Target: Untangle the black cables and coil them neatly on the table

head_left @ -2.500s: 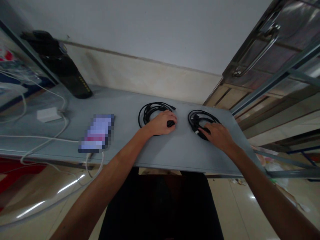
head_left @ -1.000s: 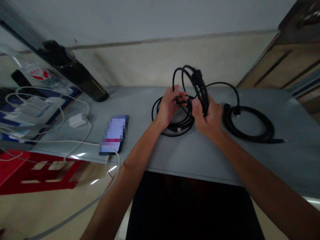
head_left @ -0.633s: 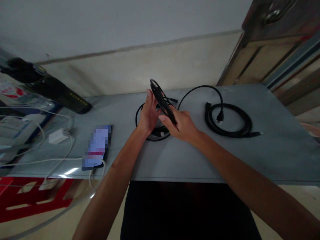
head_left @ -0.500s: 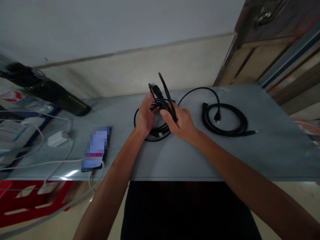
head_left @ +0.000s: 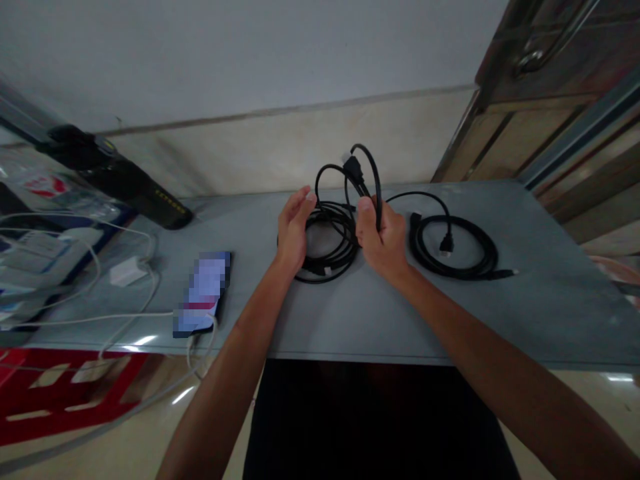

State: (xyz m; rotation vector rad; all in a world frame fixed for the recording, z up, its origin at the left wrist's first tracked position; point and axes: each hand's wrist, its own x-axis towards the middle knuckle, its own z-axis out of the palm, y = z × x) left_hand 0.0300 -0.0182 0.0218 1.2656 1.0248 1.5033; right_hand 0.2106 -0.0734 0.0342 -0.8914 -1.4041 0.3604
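My right hand (head_left: 383, 240) is closed around a folded bundle of black HDMI cable, thumb pressed on top. Above that fist stick up an HDMI plug (head_left: 354, 168) and a bent loop. My left hand (head_left: 295, 227) is half curled, thumb and fingers apart, beside a thin loop of the cable; no firm hold shows. Under and between both hands lies a loose coil of black cable (head_left: 330, 257) with a plug at its near side. Right of my right hand rests a second black coil (head_left: 480, 267), and an HDMI plug (head_left: 447, 245) lies across it.
On the left of the grey table (head_left: 340, 327) lie a phone (head_left: 205, 293) with a white lead and a white charger (head_left: 127, 271). A black bottle (head_left: 145, 193) leans behind them. Below the table's left edge shows a red stool (head_left: 100, 400). A wall runs along the back.
My right hand has shifted right and slightly up with the bundled cable, away from my left hand. The gap between the hands has widened, and the cable loop has opened out. The view has shifted slightly.
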